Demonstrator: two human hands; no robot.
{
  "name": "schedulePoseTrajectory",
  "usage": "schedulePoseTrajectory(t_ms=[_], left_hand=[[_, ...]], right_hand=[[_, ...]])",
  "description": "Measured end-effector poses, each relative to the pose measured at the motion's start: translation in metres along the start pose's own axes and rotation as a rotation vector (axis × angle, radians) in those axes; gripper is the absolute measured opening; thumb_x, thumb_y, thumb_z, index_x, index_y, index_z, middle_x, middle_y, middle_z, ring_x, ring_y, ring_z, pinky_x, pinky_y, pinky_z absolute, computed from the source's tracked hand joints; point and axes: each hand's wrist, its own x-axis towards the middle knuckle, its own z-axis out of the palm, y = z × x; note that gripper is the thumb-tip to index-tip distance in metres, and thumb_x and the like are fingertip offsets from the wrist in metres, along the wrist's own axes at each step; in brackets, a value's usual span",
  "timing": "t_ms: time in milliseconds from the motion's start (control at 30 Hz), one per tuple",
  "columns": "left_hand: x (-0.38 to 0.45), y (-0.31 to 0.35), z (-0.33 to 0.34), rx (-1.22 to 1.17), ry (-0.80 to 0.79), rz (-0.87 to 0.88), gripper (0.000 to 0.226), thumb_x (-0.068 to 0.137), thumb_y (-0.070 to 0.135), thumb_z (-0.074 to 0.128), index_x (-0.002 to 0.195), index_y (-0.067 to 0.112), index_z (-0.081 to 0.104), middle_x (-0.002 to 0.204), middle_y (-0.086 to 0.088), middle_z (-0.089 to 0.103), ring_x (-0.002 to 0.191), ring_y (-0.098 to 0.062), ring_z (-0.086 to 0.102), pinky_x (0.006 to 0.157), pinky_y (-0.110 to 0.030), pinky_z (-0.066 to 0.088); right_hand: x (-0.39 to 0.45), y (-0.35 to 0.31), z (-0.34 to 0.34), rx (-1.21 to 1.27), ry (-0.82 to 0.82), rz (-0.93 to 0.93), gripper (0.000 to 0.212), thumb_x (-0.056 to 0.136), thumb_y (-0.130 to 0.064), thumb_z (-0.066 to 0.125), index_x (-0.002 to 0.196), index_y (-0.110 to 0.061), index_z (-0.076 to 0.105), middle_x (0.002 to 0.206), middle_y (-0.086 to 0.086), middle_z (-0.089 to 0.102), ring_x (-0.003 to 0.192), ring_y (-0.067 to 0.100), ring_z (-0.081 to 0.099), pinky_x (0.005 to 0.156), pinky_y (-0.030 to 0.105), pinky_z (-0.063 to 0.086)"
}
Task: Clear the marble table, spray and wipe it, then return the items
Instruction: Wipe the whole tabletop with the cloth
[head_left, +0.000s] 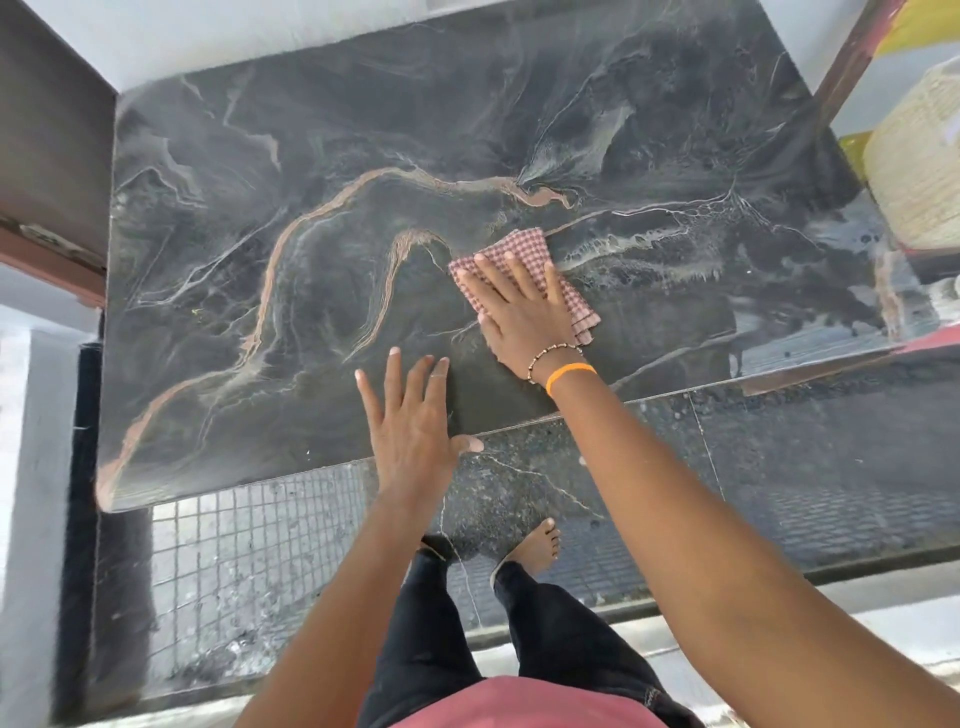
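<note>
Right hand, fingers flat and spread, presses folded red-checked cloth mid-slab on dark veined marble table. Left hand flat, open, at near edge. Bare stone all round.

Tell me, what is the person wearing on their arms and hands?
Both arms are bare, with no sleeves showing. The right hand has two bands at its wrist: a thin beaded bracelet and a plain orange band. The left hand seems to have a ring on one finger; its wrist is bare.
</note>
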Motion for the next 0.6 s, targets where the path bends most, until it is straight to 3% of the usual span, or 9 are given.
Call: schedulePoseTrajectory(t_ms=[133, 333, 467, 600], left_hand=[[0.015, 0.02, 0.0, 0.067, -0.069, 0.058, 0.105, 0.066, 0.067, 0.057, 0.147, 0.015, 0.014, 0.154, 0.0, 0.022, 0.145, -0.028, -0.01, 0.106, -0.053, -0.022], [0.027, 0.025, 0.0, 0.097, -0.105, 0.064, 0.114, 0.06, 0.067, 0.063, 0.148, 0.014, 0.012, 0.154, -0.001, 0.02, 0.144, -0.029, -0.011, 0.103, -0.055, -0.023], [0.027, 0.027, 0.0, 0.057, -0.128, 0.038, 0.118, 0.057, 0.062, 0.069, 0.148, 0.013, 0.011, 0.155, -0.002, 0.019, 0.145, -0.029, -0.01, 0.105, -0.055, -0.02], [0.026, 0.03, 0.002, 0.028, -0.115, 0.017, 0.117, 0.057, 0.055, 0.073, 0.147, 0.011, 0.013, 0.154, -0.003, 0.02, 0.145, -0.028, -0.008, 0.107, -0.054, -0.018]], right_hand=[[-0.019, 0.082, -0.014, 0.014, 0.036, 0.229, 0.056, 0.096, -0.031, 0.03, 0.147, -0.037, 0.009, 0.159, -0.009, 0.01, 0.147, 0.024, 0.008, 0.115, 0.056, 0.001], [-0.083, 0.183, -0.028, 0.071, 0.095, 0.62, 0.055, 0.096, -0.028, 0.031, 0.148, -0.035, 0.012, 0.159, -0.008, 0.009, 0.146, 0.024, 0.007, 0.116, 0.057, 0.002], [-0.107, 0.173, -0.024, 0.143, 0.145, 0.785, 0.056, 0.096, -0.027, 0.031, 0.148, -0.032, 0.012, 0.159, -0.005, 0.009, 0.146, 0.027, 0.006, 0.114, 0.06, 0.0], [-0.103, 0.106, -0.012, 0.176, 0.17, 0.843, 0.061, 0.094, -0.027, 0.036, 0.149, -0.025, 0.012, 0.159, 0.001, 0.007, 0.146, 0.032, 0.003, 0.11, 0.064, -0.004]])
